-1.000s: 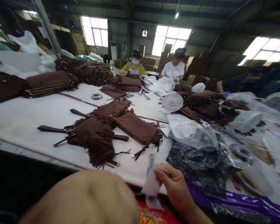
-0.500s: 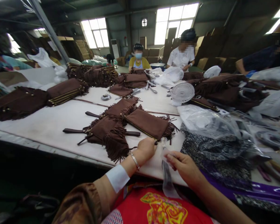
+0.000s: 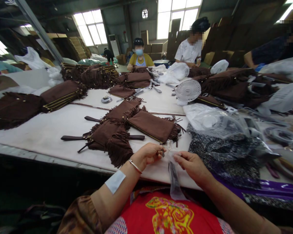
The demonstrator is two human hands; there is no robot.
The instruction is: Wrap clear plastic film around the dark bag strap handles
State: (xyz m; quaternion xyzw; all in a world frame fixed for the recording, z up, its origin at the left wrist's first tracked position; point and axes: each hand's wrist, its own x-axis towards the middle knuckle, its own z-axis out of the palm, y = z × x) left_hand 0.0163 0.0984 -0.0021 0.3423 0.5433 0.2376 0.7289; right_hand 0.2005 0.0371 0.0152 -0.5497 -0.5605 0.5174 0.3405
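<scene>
My left hand point(image 3: 152, 154) is closed on a small dark piece by the front edge of a brown zipped pouch point(image 3: 152, 125); what the piece is, I cannot make out. To its right, my right hand point(image 3: 189, 164) pinches a clear plastic sleeve point(image 3: 175, 180) that hangs over the table's front edge, with a dark strip inside. The pouch lies flat, fringe toward the right. Left of it are more fringed brown pouches point(image 3: 109, 133) with strap loops sticking out.
Stacked brown pouches point(image 3: 61, 92) lie at the left. A white fan point(image 3: 188, 91), plastic bags point(image 3: 210, 118) and black-and-white fabric point(image 3: 224, 156) are on the right. Two people point(image 3: 140, 58) point(image 3: 190, 48) work across the table, and another person's arm shows at far right.
My left hand has drawn slightly away from the pouch's edge, and its fingers now show around the small dark piece. The view has shifted a little. My right hand still pinches the sleeve.
</scene>
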